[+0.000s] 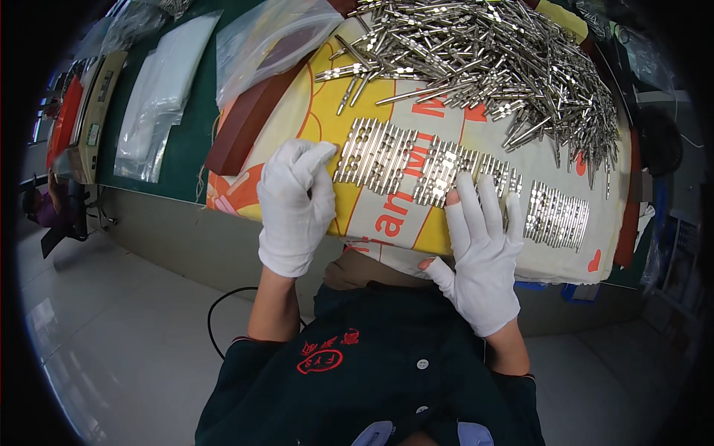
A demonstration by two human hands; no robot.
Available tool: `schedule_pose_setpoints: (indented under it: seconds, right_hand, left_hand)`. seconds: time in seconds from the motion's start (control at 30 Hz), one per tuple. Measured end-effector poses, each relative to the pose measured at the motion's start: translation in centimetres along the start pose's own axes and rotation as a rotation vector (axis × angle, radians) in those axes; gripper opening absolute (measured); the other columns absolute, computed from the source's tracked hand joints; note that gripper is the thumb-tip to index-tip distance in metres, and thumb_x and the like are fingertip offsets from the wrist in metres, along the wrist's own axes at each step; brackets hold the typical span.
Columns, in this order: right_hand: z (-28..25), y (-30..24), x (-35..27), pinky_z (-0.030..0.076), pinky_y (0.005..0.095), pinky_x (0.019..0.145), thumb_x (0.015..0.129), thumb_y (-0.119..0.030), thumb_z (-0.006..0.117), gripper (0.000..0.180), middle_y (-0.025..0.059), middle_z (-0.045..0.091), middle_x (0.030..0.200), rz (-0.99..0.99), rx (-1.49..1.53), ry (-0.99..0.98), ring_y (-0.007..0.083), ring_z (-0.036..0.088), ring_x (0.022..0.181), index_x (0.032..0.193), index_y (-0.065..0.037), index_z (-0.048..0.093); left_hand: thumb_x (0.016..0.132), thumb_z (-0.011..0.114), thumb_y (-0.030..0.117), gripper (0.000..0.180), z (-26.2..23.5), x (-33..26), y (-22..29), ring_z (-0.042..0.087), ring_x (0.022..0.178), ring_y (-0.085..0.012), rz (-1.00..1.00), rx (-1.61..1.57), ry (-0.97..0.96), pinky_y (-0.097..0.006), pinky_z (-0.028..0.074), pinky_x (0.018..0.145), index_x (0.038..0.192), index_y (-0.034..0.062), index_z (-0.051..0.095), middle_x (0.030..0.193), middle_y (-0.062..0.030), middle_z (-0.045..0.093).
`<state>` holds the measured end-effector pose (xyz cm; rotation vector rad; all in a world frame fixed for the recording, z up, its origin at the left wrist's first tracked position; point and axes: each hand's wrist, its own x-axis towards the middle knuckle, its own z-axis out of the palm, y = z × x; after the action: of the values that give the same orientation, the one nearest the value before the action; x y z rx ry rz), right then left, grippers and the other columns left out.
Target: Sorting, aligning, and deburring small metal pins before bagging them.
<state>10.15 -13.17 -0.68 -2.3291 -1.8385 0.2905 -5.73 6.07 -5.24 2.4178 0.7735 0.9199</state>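
Slim silvery metal pins with stepped shafts lie side by side in a long row [379, 152] on a printed cloth [297, 167]. My left hand [297, 197], in a white glove, is at the row's left end with its fingers curled in; whatever they might hold is hidden. My right hand [483, 256], in a white glove with bare thumb and index tips, lies over the row's middle. Its fingers are stretched and spread, their tips on the pins. Right of it, another group of aligned pins [558, 215] lies across a small gap.
A big tangled heap of similar metal pins [491, 52] covers the far side of the cloth. To the left are a dark red block [249, 126], a clear plastic bag [268, 37] and a stack of plastic sheets [160, 93] on the green tabletop [193, 141].
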Motion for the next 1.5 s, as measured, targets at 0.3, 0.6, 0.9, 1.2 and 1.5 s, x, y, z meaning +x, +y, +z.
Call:
schedule_pose_setpoints:
  seconds: [0.3,0.6,0.9,1.2,1.5]
  right_hand:
    - [-0.4,0.8,-0.3,0.013,0.0571,0.113,0.085,-0.048,0.06,0.081,0.0185,0.033,0.15,-0.013,0.043,0.117,0.0393,0.027,0.14,0.143,0.001,0.034]
    - [0.1,4.6,-4.9,0.01,0.0559,0.114,0.094,-0.054,0.046,0.078,0.0204,0.03,0.152,0.21,-0.087,0.185,0.042,0.025,0.141,0.148,-0.001,0.028]
    - [0.2,3.5,-4.2,0.011,0.0586,0.113,0.081,-0.046,0.063,0.084,0.0222,0.03,0.151,0.22,-0.06,0.122,0.0394,0.026,0.141,0.141,0.006,0.034]
    - [0.5,2.5,-2.9,0.01,0.0574,0.113,0.082,-0.049,0.06,0.086,0.0219,0.032,0.149,0.172,-0.024,0.12,0.0386,0.026,0.141,0.143,0.005,0.033]
    - [-0.2,5.9,-5.1,0.011,0.0563,0.112,0.092,-0.055,0.049,0.08,0.0204,0.032,0.15,0.317,-0.103,0.269,0.041,0.025,0.141,0.145,0.003,0.031]
  left_hand:
    - [0.077,0.059,-0.009,0.028,-0.2,0.0,0.3,0.058,0.075,-0.0313,0.0,0.016,0.0,-0.039,0.046,0.066,0.101,0.0058,0.061,0.082,-0.0131,0.058]
    - [0.078,0.058,-0.011,0.028,-0.2,0.2,0.3,0.057,0.069,-0.028,0.027,-0.007,0.018,-0.036,0.045,0.063,0.101,0.0051,0.062,0.08,-0.0123,0.059]
    - [0.083,0.054,-0.012,0.027,-0.1,0.2,0.4,0.061,0.073,-0.0265,0.024,-0.026,0.02,-0.033,0.049,0.067,0.103,0.0041,0.061,0.086,-0.0139,0.062]
    - [0.083,0.054,-0.012,0.027,0.2,0.0,0.4,0.063,0.075,-0.0263,0.029,-0.028,0.023,-0.033,0.05,0.068,0.103,0.0035,0.062,0.088,-0.0143,0.063]
    - [0.082,0.054,-0.013,0.027,0.3,0.1,0.4,0.062,0.076,-0.0257,0.046,-0.018,0.012,-0.032,0.05,0.069,0.102,0.0029,0.062,0.088,-0.0136,0.063]
